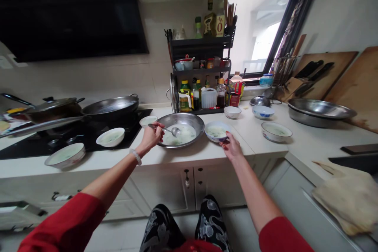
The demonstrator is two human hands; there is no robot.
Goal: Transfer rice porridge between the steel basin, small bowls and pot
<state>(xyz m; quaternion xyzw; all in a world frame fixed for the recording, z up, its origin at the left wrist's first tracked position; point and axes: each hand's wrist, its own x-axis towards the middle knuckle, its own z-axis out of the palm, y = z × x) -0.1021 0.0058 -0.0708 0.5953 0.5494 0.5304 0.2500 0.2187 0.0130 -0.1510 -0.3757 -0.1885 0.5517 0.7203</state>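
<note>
My left hand (152, 136) is closed round the handle of a metal spoon (175, 130). The spoon's bowl is over a wide steel basin (198, 121) that holds a pale, milky soup (186, 136) with green bits. To the right of the basin, my right hand (232, 146) grips the near right rim of a blue-and-white bowl (217, 138), which contains the same kind of soup. The bowl is close beside the basin, and it looks nearly level. Some fingertips of my right hand are hidden by the bowl.
Soup-filled bowls stand at the left (66, 155), on the stove edge (110, 138), behind the basin (148, 120) and at the right (277, 132). Two smaller bowls (232, 112) (262, 112) stand farther back. A wok (110, 106), a condiment rack (201, 71) and steel basins (320, 112) surround the counter.
</note>
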